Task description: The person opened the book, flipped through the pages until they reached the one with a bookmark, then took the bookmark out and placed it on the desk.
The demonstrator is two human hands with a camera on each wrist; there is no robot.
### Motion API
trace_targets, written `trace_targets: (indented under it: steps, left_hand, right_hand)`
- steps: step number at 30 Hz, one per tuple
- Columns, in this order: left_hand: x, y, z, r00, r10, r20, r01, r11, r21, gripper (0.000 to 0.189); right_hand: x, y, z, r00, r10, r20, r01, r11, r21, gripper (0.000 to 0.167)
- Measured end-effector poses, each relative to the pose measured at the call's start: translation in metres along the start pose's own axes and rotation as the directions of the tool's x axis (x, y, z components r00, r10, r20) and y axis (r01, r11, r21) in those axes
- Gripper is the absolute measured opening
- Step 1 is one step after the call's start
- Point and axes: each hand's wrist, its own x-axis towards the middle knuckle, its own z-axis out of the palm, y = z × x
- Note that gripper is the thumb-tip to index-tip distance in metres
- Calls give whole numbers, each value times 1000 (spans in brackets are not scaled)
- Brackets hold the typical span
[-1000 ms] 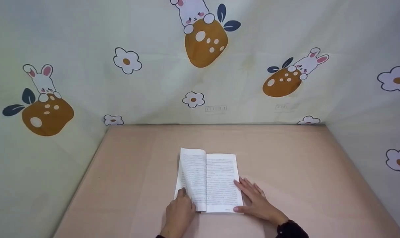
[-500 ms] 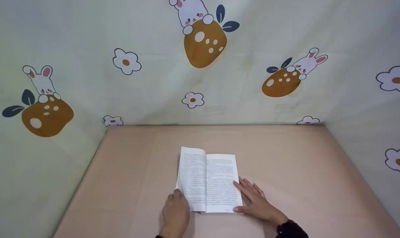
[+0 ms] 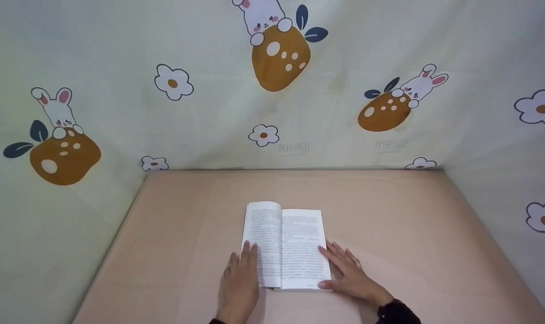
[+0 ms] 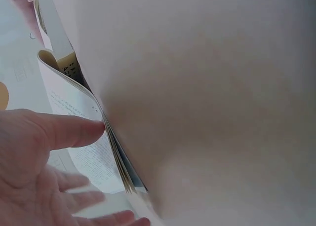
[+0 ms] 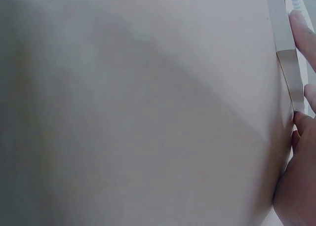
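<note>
An open book lies on the table, both pages covered with printed lines. Along the lower left edge of its left page rests my left hand, fingers extended. The left wrist view shows the thumb of that hand touching the edge of the left-hand pages, which bow up near the spine. My right hand rests at the lower right edge of the book, with fingers spread and the thumb at the bottom corner. In the right wrist view the page block shows beside the right fingers.
A pinkish-beige cover lies over the table. Pale cloth walls printed with rabbits, strawberries and flowers stand at the back and both sides.
The lifted left page has settled down to the left. My left hand has let go of it, and its curled fingers have straightened along the page edge. The right hand stays put.
</note>
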Motion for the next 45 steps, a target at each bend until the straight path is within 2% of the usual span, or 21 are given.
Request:
trace_targets:
  steps: [3, 7, 9, 12, 17, 22, 27, 33, 40, 45]
  left_hand:
    - [2, 1, 2, 994, 113, -3, -113, 993, 14, 78]
    - [4, 3, 4, 964, 265, 19, -266, 962, 56, 81]
    - [6, 5, 5, 949, 312, 51, -314, 948, 58, 79]
    - [6, 8, 4, 936, 341, 87, -346, 936, 61, 78]
    - [5, 10, 1, 933, 347, 96, -355, 931, 87, 78]
    - [6, 13, -1, 942, 326, 76, -328, 944, 21, 70]
    - [10, 18, 0, 957, 271, 104, -270, 962, -30, 44]
    - [14, 21, 4, 961, 256, 108, -258, 966, 6, 55]
    - [17, 22, 4, 960, 251, 121, -249, 968, -32, 51]
    - [16, 22, 3, 961, 264, 88, -261, 964, -45, 44]
  right_hand:
    - [0, 1, 0, 1000, -17, -4, 17, 1000, 1, 86]
    - [-1, 2, 0, 1000, -24, -3, 24, 1000, 1, 86]
    - [-1, 2, 0, 1000, -19, -1, 19, 1000, 1, 85]
    - [-1, 3, 0, 1000, -11, 1, 11, 1000, 6, 85]
    - [-1, 2, 0, 1000, -13, -4, 13, 1000, 4, 84]
    - [0, 2, 0, 1000, -13, -17, 13, 1000, -4, 85]
    - [0, 1, 0, 1000, -22, -22, 22, 1000, 3, 85]
    - [1, 1, 1, 1000, -21, -20, 21, 1000, 17, 84]
    - [0, 2, 0, 1000, -17, -21, 18, 1000, 22, 85]
    - [-1, 1, -1, 1000, 2, 1, -2, 999, 40, 88]
